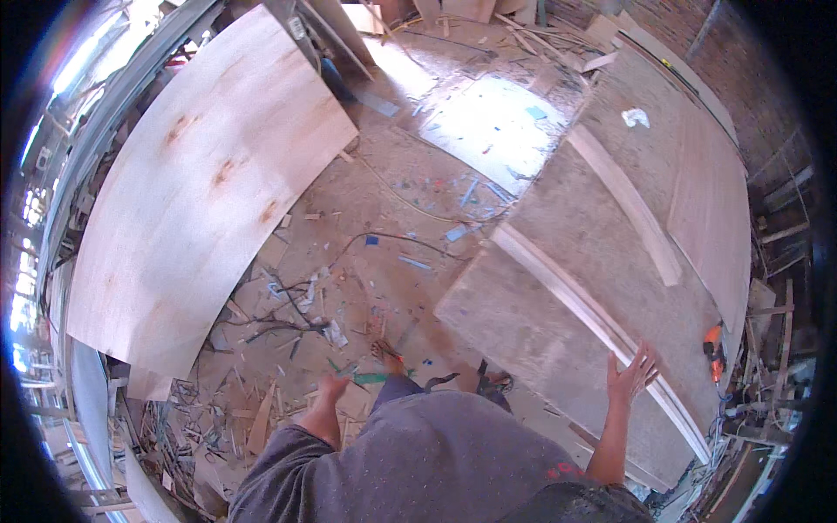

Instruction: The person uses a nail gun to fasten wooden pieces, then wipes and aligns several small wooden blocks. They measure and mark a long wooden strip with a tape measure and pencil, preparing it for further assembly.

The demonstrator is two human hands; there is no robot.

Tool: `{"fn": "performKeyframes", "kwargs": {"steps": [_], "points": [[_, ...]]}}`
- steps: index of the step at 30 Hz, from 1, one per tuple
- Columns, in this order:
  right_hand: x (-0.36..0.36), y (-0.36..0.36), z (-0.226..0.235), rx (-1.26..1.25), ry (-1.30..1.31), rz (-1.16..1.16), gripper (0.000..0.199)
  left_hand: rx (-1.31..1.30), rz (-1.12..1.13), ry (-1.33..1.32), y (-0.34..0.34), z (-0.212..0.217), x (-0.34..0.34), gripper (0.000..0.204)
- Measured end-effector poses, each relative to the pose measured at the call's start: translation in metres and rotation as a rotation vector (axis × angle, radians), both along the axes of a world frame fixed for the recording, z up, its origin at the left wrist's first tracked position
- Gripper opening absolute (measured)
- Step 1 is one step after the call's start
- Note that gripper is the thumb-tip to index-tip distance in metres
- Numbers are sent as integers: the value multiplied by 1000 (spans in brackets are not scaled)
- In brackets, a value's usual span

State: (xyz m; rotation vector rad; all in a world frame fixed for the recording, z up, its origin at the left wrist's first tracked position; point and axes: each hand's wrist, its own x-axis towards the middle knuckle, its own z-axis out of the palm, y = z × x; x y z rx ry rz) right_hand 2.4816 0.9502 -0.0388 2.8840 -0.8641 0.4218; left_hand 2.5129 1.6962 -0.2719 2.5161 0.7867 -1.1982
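My right hand (632, 375) is open, its fingers spread over a bundle of long, pale wooden strips (571, 296). The strips lie lengthwise on a large brown board worktop (523, 327) at my right. My left hand (330, 389) hangs by my left side above the littered floor and touches nothing that I can see. Its fingers are foreshortened, so their pose is unclear. Farther out on the worktop lies a wider wooden plank (628, 205), apart from the strips.
A big plywood sheet (209, 192) leans at the left. An orange and black power tool (715, 353) rests near the worktop's right edge, beside a thin reddish sheet (713, 218). Offcuts, a cable (401, 235) and branch-like scraps (283, 324) litter the floor. A crumpled white scrap (636, 117) lies on the far worktop.
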Motion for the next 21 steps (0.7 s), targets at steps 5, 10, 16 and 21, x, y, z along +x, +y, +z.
{"fn": "performKeyframes", "kwargs": {"steps": [5, 10, 16, 21], "points": [[84, 142, -15, -12, -134, -19, 70, -383, -46, 84, 84, -27, -60, 70], [161, 222, -19, 123, -165, -35, 61, -497, -93, -125, 140, -41, 33, 61], [255, 236, -4, 1, -244, -79, 50, -492, -175, -293, 178, -49, 201, 51], [345, 227, -4, 37, -386, -77, 41, -343, 95, -362, 167, -28, 327, 38]]}}
